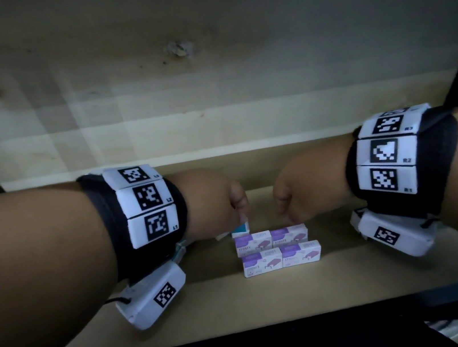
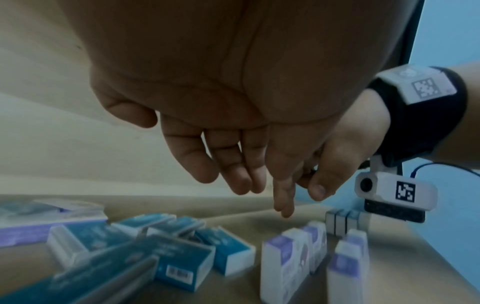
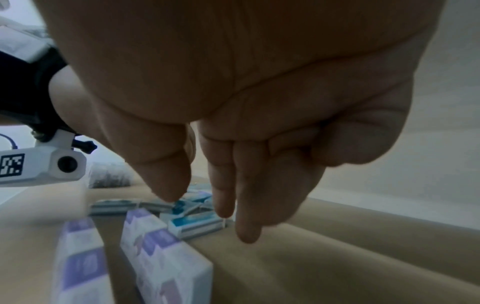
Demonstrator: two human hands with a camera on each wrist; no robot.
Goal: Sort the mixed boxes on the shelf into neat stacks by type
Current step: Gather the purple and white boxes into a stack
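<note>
My left hand [image 1: 211, 203] hangs over the shelf [image 1: 344, 281], fingers [image 2: 233, 164] straight and relaxed, holding nothing. My right hand [image 1: 302, 191] is the same: fingers [image 3: 246, 205] pointing down, empty, just apart from the left. Below them, four purple boxes [image 1: 279, 249] sit in a tidy two-by-two block. Blue boxes [image 2: 182, 253] lie in a loose jumble just left of the purple ones, some tilted. More small boxes [image 2: 345, 224] stand upright further back.

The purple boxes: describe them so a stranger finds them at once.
On the wooden shelf, between both wrists, four purple boxes sit two by two near its front. The blue boxes behind lie jumbled; only these are squared up.
</note>
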